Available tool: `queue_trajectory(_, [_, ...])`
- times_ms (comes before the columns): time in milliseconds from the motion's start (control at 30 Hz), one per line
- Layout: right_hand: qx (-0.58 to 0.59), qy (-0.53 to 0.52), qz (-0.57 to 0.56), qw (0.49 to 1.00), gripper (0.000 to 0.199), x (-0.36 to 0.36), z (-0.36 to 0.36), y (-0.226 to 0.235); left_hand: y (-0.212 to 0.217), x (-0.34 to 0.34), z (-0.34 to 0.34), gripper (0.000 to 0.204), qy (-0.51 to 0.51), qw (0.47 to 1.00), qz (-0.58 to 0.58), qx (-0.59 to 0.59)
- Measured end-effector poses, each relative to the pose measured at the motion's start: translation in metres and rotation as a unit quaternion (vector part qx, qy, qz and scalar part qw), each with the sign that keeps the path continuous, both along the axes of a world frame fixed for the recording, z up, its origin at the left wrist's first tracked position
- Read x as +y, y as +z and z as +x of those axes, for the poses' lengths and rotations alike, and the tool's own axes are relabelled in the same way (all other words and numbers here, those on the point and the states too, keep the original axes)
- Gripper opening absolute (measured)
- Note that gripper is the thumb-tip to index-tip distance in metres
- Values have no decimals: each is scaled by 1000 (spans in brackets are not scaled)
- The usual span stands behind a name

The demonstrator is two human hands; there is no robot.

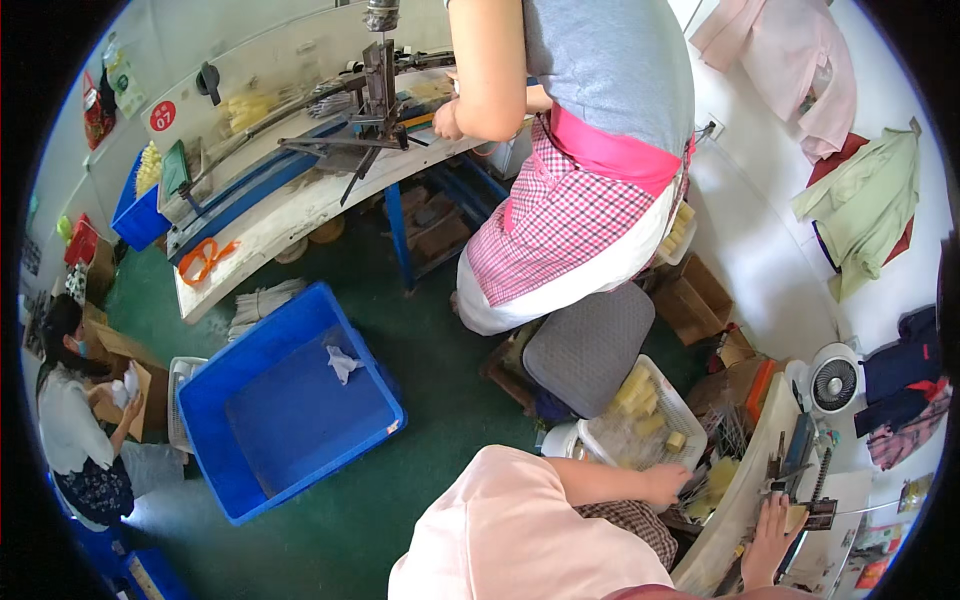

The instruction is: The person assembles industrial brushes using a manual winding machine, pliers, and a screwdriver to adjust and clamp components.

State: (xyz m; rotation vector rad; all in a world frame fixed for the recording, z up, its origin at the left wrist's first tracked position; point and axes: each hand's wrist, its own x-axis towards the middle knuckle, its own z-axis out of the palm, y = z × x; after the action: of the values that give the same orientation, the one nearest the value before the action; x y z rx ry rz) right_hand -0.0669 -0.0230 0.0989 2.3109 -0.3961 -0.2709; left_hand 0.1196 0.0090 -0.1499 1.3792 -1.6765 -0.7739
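At the lower right, my left hand (pixel 664 486) reaches out past the white basket (pixel 690 425), its fingers curled. What they hold, if anything, is hidden. Inside the basket lie several pale yellow foam-like pieces (pixel 636 392). Close to that hand are more yellow pieces (pixel 718 478) and a bunch of thin metal rods (pixel 732 432). My right hand (pixel 768 538) rests with its fingers stretched out at a small metal fixture (pixel 818 512) on the bench. A tan piece (pixel 794 518) shows beside its fingertips.
A co-worker in a checked apron (pixel 545 220) stands at a long workbench (pixel 330 215) carrying a metal press (pixel 378 100). Beside a large blue bin (pixel 290 400) sits another person (pixel 85 430). A grey cushioned seat (pixel 590 345) and a small fan (pixel 833 382) are nearby.
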Motion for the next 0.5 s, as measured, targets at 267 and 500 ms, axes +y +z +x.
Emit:
queue_trajectory(267, [8,-27,10,1000,67,32,10,9,24,15,-3,69,-26,1000,-14,11])
queue_trajectory(500, [-30,-94,67,993,59,56,24,17,38,28,4,69,-55,998,1,13])
